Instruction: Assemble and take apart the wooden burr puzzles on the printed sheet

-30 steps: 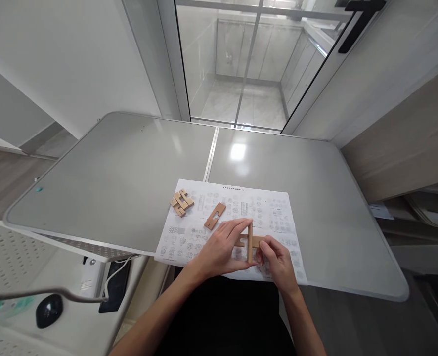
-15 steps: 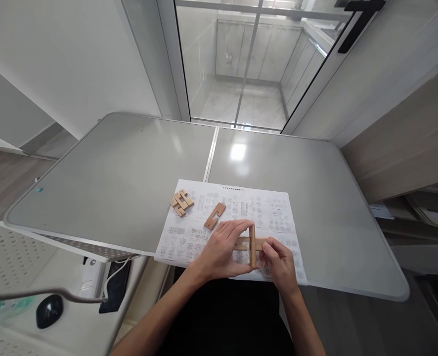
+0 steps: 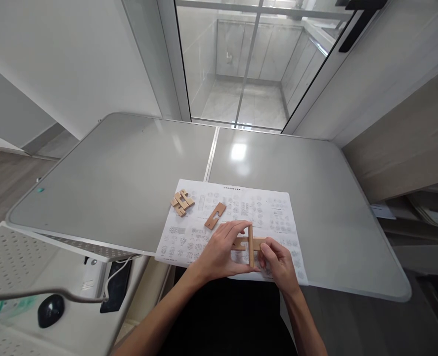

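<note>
My left hand [image 3: 221, 249] and my right hand [image 3: 278, 264] together pinch a crossed pair of flat wooden puzzle pieces [image 3: 251, 243] just above a printed instruction sheet [image 3: 274, 212]. One piece stands upright and the other passes through it sideways. The left fingers grip the top and bottom of the upright piece; the right fingers hold the right end of the crosswise one. A single notched wooden piece [image 3: 215, 216] lies on the sheet beyond my left hand. A small stack of several more wooden pieces [image 3: 182, 202] rests at the sheet's far left corner.
The sheet lies at the near edge of a grey table [image 3: 130, 173] with a seam down its middle. A white perforated cart [image 3: 26, 257] with a black mouse [image 3: 50, 310] and a cable stands at the lower left. Glass doors rise behind the table; shelves sit to the right.
The upright piece has shifted slightly right along the crosswise piece, and both hands have closed in a little around the pair. The loose pieces on the sheet have not moved.
</note>
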Demonstrator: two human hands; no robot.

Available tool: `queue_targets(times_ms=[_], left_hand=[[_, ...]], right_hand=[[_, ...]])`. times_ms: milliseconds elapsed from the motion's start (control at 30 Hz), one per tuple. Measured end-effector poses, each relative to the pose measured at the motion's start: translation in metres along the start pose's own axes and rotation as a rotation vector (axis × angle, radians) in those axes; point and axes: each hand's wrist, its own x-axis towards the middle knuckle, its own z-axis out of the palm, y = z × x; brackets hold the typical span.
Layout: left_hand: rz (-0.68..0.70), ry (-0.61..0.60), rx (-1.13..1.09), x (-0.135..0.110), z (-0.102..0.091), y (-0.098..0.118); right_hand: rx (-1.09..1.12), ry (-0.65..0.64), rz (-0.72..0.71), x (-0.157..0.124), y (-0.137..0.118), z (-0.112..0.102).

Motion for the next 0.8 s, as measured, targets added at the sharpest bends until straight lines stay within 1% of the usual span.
queue_targets(times_ms=[100, 233, 333, 533, 700, 800], left_hand=[[0.000, 0.004, -0.021, 0.001, 0.001, 0.000], [0.019, 0.015, -0.034, 0.004, 0.004, 0.003], [0.020, 0.033, -0.025, 0.005, 0.006, 0.004], [-0.015, -0.021, -0.120, 0.003, 0.005, 0.001], [-0.007, -0.017, -0.161, 0.001, 0.003, 0.000], [0.011, -0.004, -0.181, 0.002, 0.001, 0.000]], right_hand=[[0.002, -0.024, -0.009, 0.000, -0.004, 0.001], [0.011, -0.098, -0.015, 0.001, -0.008, 0.003], [0.037, -0.086, -0.016, 0.001, -0.009, 0.004], [0.054, -0.070, -0.037, 0.001, -0.008, 0.004], [0.097, -0.035, -0.077, 0.005, -0.011, 0.007], [0.085, -0.066, -0.074, 0.006, -0.012, 0.006]])
